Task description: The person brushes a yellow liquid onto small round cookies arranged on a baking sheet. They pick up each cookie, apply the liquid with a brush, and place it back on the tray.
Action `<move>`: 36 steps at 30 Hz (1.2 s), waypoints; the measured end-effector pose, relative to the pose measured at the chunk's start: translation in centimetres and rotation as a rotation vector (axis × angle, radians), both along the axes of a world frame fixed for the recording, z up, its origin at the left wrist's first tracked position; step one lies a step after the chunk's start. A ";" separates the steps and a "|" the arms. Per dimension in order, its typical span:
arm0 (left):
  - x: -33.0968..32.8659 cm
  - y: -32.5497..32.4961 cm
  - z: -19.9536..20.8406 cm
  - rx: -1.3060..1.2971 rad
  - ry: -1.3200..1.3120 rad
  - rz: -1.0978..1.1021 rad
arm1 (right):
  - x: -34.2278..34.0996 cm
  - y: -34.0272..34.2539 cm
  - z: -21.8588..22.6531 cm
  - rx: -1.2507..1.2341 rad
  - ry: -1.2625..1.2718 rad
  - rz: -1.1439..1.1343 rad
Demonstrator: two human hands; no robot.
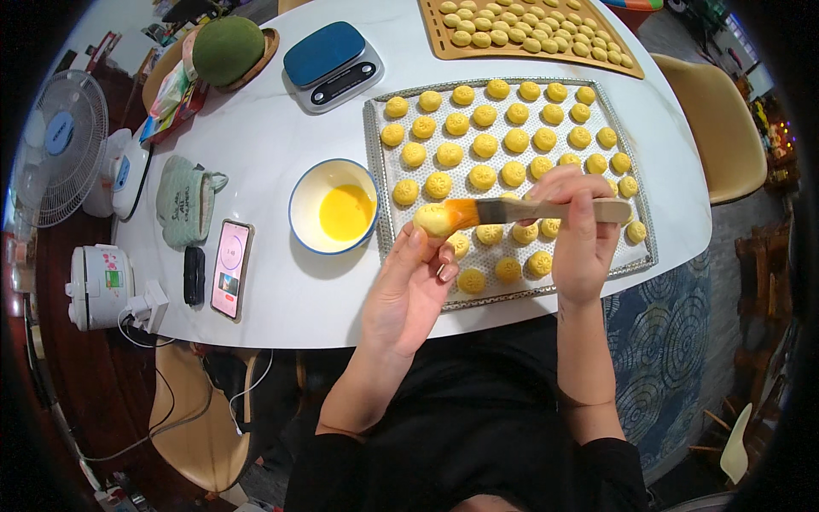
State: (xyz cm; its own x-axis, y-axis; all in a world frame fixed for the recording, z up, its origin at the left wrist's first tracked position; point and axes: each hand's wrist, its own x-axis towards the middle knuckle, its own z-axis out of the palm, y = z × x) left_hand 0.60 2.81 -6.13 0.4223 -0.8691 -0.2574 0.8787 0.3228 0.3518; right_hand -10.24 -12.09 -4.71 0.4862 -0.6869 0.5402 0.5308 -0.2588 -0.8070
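Note:
Between its fingertips, my left hand [404, 286] holds up a small round yellow dough ball [432, 219] over the near left part of a metal tray. My right hand [584, 235] grips the wooden handle of a pastry brush [529, 212], whose orange-tinted bristles touch the dough ball's side. Beneath both hands lies the perforated metal tray [373, 128], lined and filled with rows of stamped yellow dough pieces [485, 145]; my hands and the brush hide some of them. Left of the tray stands a white bowl with a blue rim [302, 218], holding yellow liquid [345, 213] like beaten egg.
A kitchen scale [328, 64] sits behind the bowl. At the far right is a brown tray [439, 38] of smaller dough pieces. Leftward lie a phone [230, 269], a black case [194, 275], a green pouch [182, 205], a fan [64, 145] and a white cooker [101, 286].

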 end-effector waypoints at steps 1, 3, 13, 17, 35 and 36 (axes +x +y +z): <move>0.0 -0.1 0.1 0.009 -0.017 -0.004 | -0.3 -0.2 0.0 0.042 -0.010 -0.004; -0.2 -0.3 0.2 0.032 -0.049 -0.013 | -0.6 -0.3 0.4 -0.021 -0.027 0.013; -1.0 -1.5 1.7 0.179 -0.491 0.087 | -1.9 -1.8 1.2 -0.135 -0.052 0.005; -0.8 -1.2 2.5 0.196 -0.662 0.063 | -2.2 -2.6 1.8 -0.131 0.015 0.058; 0.7 -1.6 3.8 0.277 -0.954 -0.173 | -0.4 -5.7 6.0 -0.076 0.186 0.470; 0.8 -1.4 3.7 0.285 -0.953 -0.192 | 0.1 -5.4 6.1 -0.107 0.197 0.453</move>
State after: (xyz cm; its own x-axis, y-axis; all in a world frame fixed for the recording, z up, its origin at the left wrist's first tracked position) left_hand 1.35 1.38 -2.39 0.4201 -0.9026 -0.0944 0.2201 0.0004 0.9755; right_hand -10.14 -17.48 1.40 0.8224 -0.3296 0.4637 0.4489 -0.1246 -0.8848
